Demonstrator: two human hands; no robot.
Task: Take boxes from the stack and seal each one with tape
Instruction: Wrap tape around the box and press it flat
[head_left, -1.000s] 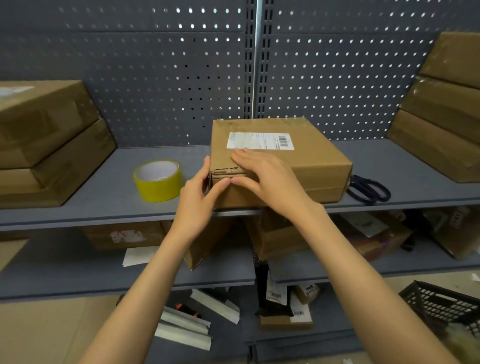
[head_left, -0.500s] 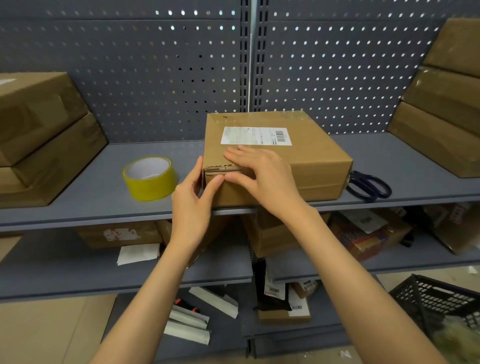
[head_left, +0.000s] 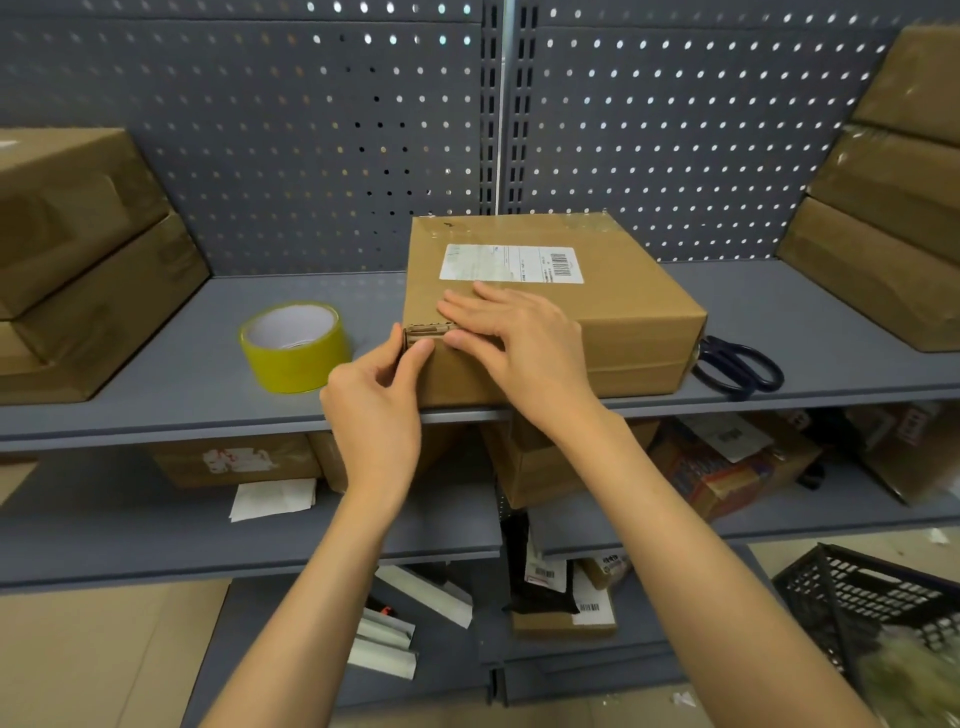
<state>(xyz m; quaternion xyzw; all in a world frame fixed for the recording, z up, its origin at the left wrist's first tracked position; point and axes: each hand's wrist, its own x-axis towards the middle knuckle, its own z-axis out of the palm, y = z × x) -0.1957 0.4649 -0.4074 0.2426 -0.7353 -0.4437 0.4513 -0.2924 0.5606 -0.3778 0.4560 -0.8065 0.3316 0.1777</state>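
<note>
A flat cardboard box (head_left: 613, 312) with a white shipping label lies on the grey shelf (head_left: 156, 384), its near edge at the shelf front. My right hand (head_left: 519, 348) lies flat over the box's near left corner, fingers straight and pressing down. At the left side of that same corner my left hand (head_left: 376, 400) pinches the cardboard edge between curled fingers and thumb. A yellow tape roll (head_left: 293, 345) stands on the shelf just left of the box. Stacks of cardboard boxes sit at the far left (head_left: 78, 260) and far right (head_left: 883, 218).
Black scissors (head_left: 737, 366) lie on the shelf right of the box. A pegboard wall backs the shelf. Lower shelves hold more boxes, papers and packets. A black plastic crate (head_left: 878, 597) stands on the floor at the lower right.
My left hand's fingers have curled in and now pinch the box's left corner edge; before they lay more open against it. My right hand stays on the corner. The view has shifted slightly.
</note>
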